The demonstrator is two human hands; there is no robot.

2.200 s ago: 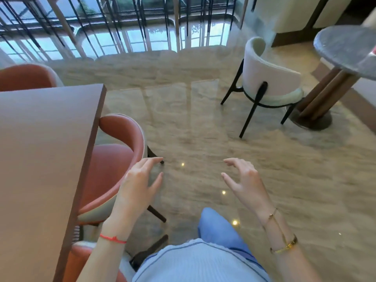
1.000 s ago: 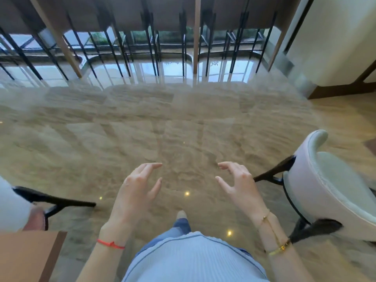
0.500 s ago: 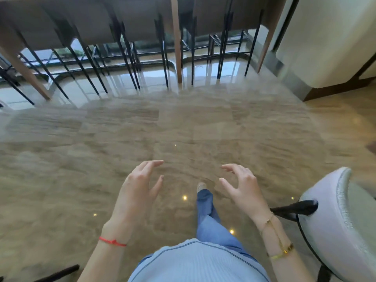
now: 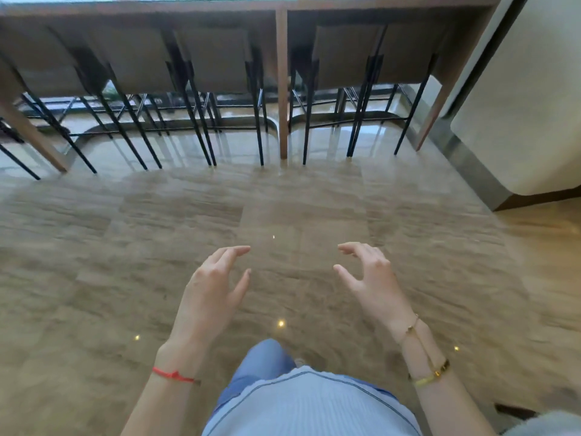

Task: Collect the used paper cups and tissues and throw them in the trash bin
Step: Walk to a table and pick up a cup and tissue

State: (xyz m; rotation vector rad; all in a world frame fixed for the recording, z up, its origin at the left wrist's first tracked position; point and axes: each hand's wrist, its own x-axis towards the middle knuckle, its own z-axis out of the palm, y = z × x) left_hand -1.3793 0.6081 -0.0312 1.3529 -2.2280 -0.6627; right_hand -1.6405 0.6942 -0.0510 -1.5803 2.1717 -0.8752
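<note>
Cups and tissues: none to be seen from here, and no bin either. Both hands hover over the floor (image 4: 125,278), holding nothing. Left hand (image 4: 210,294) has fingers loosely spread, thumb apart; right hand (image 4: 371,281) has fingers bent claw-like, spaced wide. Open polished floor stretches ahead to the counter (image 4: 283,7), its edge along the top. Stools (image 4: 217,58) are tucked under the counter. Right of the counter stands a pale wall (image 4: 518,121).
</note>
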